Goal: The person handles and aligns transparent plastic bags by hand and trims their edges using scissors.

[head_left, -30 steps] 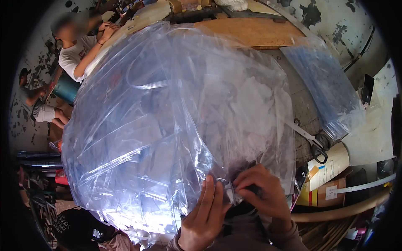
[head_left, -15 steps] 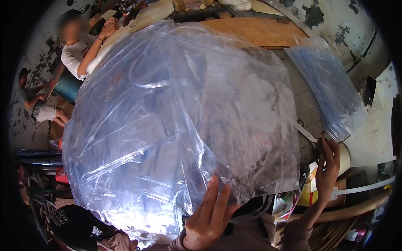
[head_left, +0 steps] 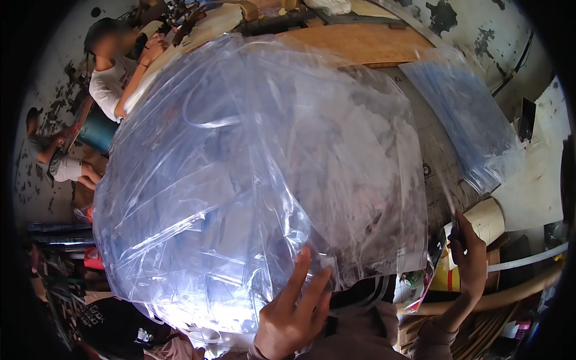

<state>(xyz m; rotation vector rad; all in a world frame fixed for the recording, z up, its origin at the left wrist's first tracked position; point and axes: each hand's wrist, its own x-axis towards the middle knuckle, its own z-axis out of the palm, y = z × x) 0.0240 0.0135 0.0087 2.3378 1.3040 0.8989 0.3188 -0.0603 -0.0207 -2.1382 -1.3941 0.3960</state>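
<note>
A large pile of clear plastic sheeting (head_left: 252,156), creased and shiny, covers most of the table before me. My left hand (head_left: 294,306) lies at its near edge, fingers stretched out and apart on the plastic. To the right of the pile, my right hand (head_left: 471,258) is closed around the dark handle of what look like scissors (head_left: 454,231). Their thin blade points up and away, blurred by motion, apart from the plastic. A strap-like loop (head_left: 219,123) shows within the sheeting.
A stack of bluish clear sheets (head_left: 459,117) lies at the right on the table. Behind the pile is a brown board (head_left: 366,45). One person (head_left: 111,84) works at the far left, another sits beyond, and a person in a black cap (head_left: 111,327) is close at lower left.
My right hand has drawn back toward me with the scissors, whose blade has swung more upright. My left hand has shifted slightly left, still on the plastic.
</note>
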